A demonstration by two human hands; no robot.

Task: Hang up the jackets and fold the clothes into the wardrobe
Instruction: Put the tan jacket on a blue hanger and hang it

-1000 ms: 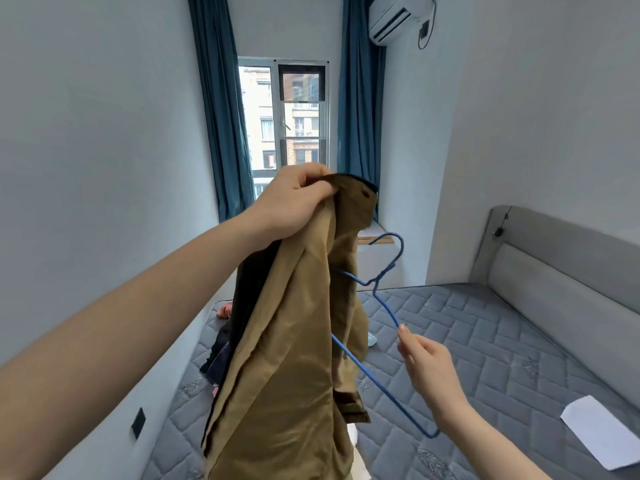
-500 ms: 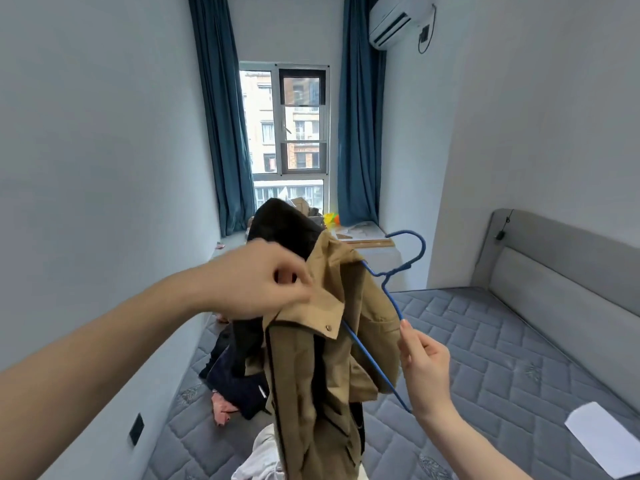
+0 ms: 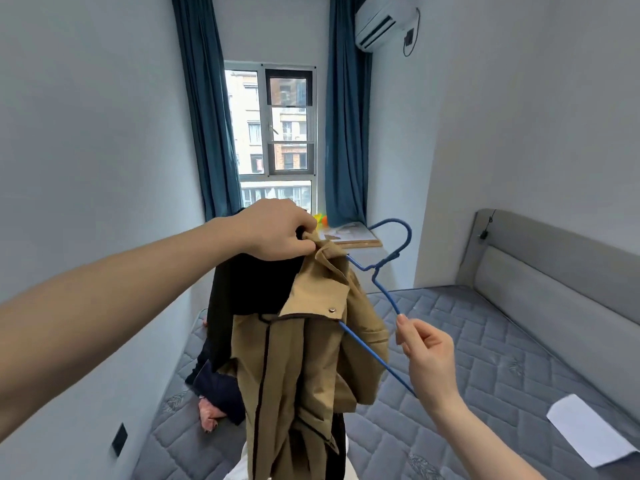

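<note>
Fingers (image 3: 304,233) of the left hand (image 3: 277,233) are gripping the collar of a tan jacket (image 3: 301,368) hanging above the grey mattress (image 3: 485,358), while the right hand (image 3: 427,355) is pinching a blue hanger (image 3: 381,289) whose arm is running inside the jacket's shoulder

2 bare forearms reach in from the lower edge of the view, with no sleeve, cuff, watch, ring or bracelet showing on either. The left hand (image 3: 277,230) sits at the end of a long, smooth forearm that fills the lower left. The right hand (image 3: 427,358) is slimmer in view, its fingers (image 3: 403,327) ending in short, plain, unpainted nails.
</note>
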